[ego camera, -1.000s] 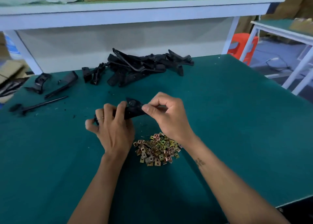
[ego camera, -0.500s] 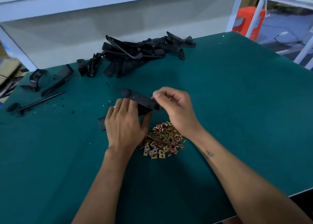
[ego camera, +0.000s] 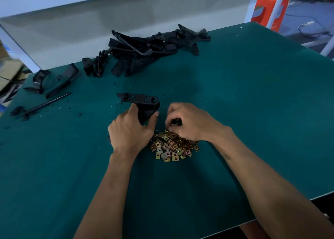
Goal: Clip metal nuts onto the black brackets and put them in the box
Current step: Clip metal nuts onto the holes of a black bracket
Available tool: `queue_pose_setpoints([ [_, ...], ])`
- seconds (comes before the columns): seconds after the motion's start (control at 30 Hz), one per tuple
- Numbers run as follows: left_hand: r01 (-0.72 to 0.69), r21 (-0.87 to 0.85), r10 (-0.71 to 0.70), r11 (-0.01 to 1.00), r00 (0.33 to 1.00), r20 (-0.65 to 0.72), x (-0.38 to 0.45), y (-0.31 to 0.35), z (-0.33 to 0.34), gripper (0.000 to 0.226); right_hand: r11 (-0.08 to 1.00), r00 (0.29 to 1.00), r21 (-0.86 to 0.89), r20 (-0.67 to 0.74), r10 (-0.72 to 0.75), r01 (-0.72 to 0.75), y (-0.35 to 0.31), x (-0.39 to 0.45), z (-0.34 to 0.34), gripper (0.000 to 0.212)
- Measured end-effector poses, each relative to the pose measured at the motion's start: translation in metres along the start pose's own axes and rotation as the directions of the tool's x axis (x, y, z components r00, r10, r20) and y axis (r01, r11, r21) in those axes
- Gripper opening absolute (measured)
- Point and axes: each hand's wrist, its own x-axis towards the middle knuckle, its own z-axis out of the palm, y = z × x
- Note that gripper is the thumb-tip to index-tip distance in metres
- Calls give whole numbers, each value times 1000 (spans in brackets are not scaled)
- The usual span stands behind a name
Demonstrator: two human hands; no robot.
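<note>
Dozens of metal nuts (ego camera: pixel 172 147) are lying in a heap on the green table (ego camera: pixel 253 112), nearest the person. R hand (ego camera: pixel 188 123) is curling over the heap's far edge w/ fingertips pinched; can't tell if it's got a nut. L hand (ego camera: pixel 131 132) is gripping a black bracket (ego camera: pixel 142 103) just beyond. More brackets (ego camera: pixel 153 47) are sitting piled at the far edge.
</note>
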Motion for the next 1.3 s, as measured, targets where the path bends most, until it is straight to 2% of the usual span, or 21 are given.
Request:
queue_pose_setpoints([
  [0.2,23,-48,-25,999,999,-31,-1,2,3,54,998,1000,58,-30,3,-2,1,0,5,7],
  [0.3,18,-54,-19,998,999,-31,0,1,3,51,996,993,89,-117,-13,23,2,0,6,15],
  [0.4,-9,-63,9,998,1000,-13,-1,2,3,50,991,974,130,-227,5,25,2,1,7,14],
  [0.47,-18,-63,19,998,1000,14,-1,2,4,53,981,933,195,-355,62,9,1,2,7,15],
  [0.53,-19,-68,21,998,1000,22,-1,2,4,57,931,884,365,-429,187,-20,-2,2,6,20],
  [0.63,-24,-76,26,997,999,24,-1,3,2,55,691,874,719,-289,391,-72,-6,2,1,31],
  [0.7,-44,-82,46,996,999,26,-1,4,1,49,575,878,810,-185,441,-118,-7,2,-1,31],
  [0.8,-76,-84,80,994,996,40,-2,5,0,49,459,881,877,-100,462,-141,-11,2,0,24],
  [1.03,-81,-100,85,992,996,34,-2,7,-2,46,268,895,959,-44,445,-86,-11,2,-2,17],
  [1.3,-86,-109,91,990,995,43,-2,7,-1,49,141,913,986,25,407,-90,-11,2,-3,20],
])
